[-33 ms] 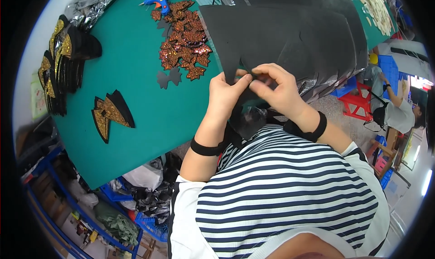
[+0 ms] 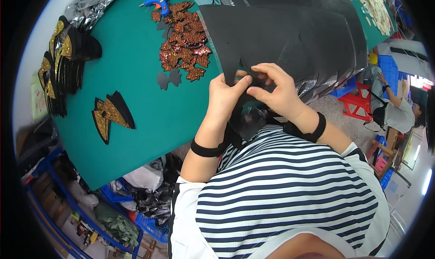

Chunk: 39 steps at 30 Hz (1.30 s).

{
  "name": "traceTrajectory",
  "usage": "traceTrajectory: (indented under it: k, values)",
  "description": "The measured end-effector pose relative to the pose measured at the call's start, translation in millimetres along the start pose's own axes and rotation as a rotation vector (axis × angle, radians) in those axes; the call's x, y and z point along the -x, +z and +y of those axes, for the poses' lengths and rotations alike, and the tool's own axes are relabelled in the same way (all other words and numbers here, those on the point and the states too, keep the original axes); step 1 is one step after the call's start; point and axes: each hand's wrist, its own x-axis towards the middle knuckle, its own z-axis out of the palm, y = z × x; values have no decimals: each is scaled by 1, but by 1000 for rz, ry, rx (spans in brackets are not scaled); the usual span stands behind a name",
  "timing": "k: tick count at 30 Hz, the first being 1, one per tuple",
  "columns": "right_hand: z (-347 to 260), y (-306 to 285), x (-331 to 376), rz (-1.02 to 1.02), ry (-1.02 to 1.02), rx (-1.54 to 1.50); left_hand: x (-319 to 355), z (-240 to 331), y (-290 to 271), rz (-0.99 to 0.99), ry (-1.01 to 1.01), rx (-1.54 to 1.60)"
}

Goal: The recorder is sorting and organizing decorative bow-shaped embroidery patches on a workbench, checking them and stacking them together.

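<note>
A large black sheet, which looks like thin foam (image 2: 281, 36), covers the table's right part and reaches the near edge, where both hands are. My left hand (image 2: 224, 91) is closed at the sheet's near corner, thumb and forefinger pinching dark material; exactly what lies between the fingertips is hard to make out. My right hand (image 2: 278, 89) is just beside it, thumb and forefinger apart and the other fingers curled, over the dark sheet. Below the hands hangs a dark, shiny plastic piece (image 2: 248, 120).
Left of the hands lies a pile of copper sequined bows (image 2: 186, 41) by a blue glue gun (image 2: 158, 2). A gold-and-black pointed piece (image 2: 111, 114) lies on the green tabletop (image 2: 149, 123); similar pieces (image 2: 68, 64) are stacked far left. Another person (image 2: 396, 109) sits at right near a red stool (image 2: 358, 102).
My right thumb and forefinger have parted, leaving a wider gap between them. My left hand keeps its pinch in nearly the same place.
</note>
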Motion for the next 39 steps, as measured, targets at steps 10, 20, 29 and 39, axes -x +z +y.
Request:
traceTrajectory:
  k: [10,20,29,39]
  values:
    - [51,-55,-56,262,319,-346,-23,-35,-36,185,71,-129]
    - [81,-217,-127,550,59,-355,-64,-57,-50,244,104,-217]
    - [68,-455,-88,992,30,-284,-50,-43,-81,505,-42,21]
    - [64,-216,9,759,104,-669,-35,-17,-78,305,-40,-140]
